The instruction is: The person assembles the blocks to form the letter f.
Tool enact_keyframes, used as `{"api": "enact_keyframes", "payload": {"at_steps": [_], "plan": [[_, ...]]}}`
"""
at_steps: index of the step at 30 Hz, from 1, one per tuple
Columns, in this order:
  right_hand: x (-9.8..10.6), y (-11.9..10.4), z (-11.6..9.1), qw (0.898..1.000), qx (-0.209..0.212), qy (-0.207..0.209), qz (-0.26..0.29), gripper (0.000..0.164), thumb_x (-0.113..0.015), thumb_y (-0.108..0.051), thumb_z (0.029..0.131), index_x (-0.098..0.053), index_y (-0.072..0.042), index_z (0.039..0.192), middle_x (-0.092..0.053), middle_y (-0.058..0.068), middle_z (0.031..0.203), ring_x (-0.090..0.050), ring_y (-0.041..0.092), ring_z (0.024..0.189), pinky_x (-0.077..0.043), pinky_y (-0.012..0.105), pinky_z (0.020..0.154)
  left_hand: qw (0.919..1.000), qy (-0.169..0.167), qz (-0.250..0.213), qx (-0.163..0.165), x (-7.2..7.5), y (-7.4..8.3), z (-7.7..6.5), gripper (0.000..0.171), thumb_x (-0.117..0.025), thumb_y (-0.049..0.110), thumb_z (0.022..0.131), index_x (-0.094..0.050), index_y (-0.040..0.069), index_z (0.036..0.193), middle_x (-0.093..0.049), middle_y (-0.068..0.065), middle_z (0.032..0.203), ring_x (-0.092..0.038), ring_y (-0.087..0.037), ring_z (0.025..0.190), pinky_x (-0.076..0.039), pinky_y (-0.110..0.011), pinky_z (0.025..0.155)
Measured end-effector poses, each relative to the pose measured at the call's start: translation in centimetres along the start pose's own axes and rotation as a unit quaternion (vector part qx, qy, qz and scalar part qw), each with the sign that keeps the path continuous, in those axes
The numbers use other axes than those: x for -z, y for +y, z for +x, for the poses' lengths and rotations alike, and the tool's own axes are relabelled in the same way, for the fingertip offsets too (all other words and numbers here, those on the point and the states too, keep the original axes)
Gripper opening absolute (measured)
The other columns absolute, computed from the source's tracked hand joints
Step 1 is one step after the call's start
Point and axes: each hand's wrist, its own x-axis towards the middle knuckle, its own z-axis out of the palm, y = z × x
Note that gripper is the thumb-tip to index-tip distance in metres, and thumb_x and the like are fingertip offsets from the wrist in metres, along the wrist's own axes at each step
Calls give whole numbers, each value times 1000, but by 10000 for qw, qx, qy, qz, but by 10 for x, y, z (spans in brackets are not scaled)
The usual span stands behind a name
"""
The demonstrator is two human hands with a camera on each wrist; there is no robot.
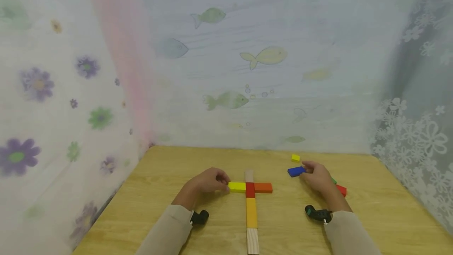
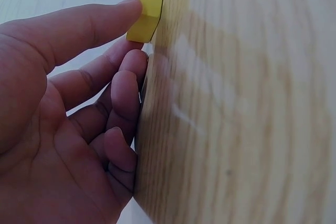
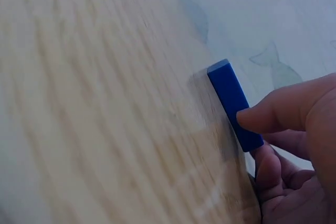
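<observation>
A: Surface: one wooden table [image 1: 124, 215], light-grained. Contents, counted from the near edge?

B: One striped wood block [image 1: 253, 241], roughly midway between the side edges. One amber block [image 1: 251, 212], end to end with it, running toward the far edge. One dark red block [image 1: 250, 190], set at the amber block's far end.

A: Crosspiece?

B: One yellow block [image 1: 238, 187] left of the dark red, one orange block [image 1: 263, 187] right of it, long axes roughly parallel to the far edge. One pale block [image 1: 249, 176] continued the line beyond.

A: Left hand [image 1: 210, 180]?

B: Thumb and forefinger pinched the yellow block's outer end, toward the left edge; other fingers curled.

A: Toward the right edge?

B: One bright red block [image 1: 341, 190] and one green block [image 1: 334, 181], both partly hidden by the right hand [image 1: 317, 177].

A: Its fingers?

B: Gripping one blue block [image 1: 295, 172] by its right end. The block extended leftward from them, long axis nearly parallel to the far edge, slightly aslant. Right hand nearer; left well apart. Whether it rested flat could not be told.

A: Farthest?

B: One small yellow block [image 1: 295, 158], near the far edge; behind, one fish-printed backdrop [image 1: 219, 74].
</observation>
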Motion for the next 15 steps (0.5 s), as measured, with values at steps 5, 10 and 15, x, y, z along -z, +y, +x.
{"api": "enact_keyframes", "payload": {"at_steps": [5,10,15], "plan": [[-4,5,0,9998,64,64,-196,56,-66,-12,97,-50,6,148,-54,34,144,-58,46,125,-49,56,101,10000,-30,-67,18,0,-2,0,20,-79,16,91,-74,9,109,-68,0,94,-58,-16,83,-50,-29,73],[-4,9,1,9992,203,74,-343,49,-64,-8,99,-53,5,146,-56,34,141,-59,47,123,-49,58,100,9999,-45,-91,30,0,-3,1,20,-79,17,92,-74,9,109,-68,0,95,-59,-16,84,-50,-30,72],[-2,7,3,9980,320,82,-545,43,-63,-10,101,-58,3,142,-58,32,140,-59,48,123,-50,59,99,9999,-37,-121,5,-1,-5,2,21,-79,17,92,-74,8,110,-68,0,95,-59,-16,84,-50,-30,73]]}}
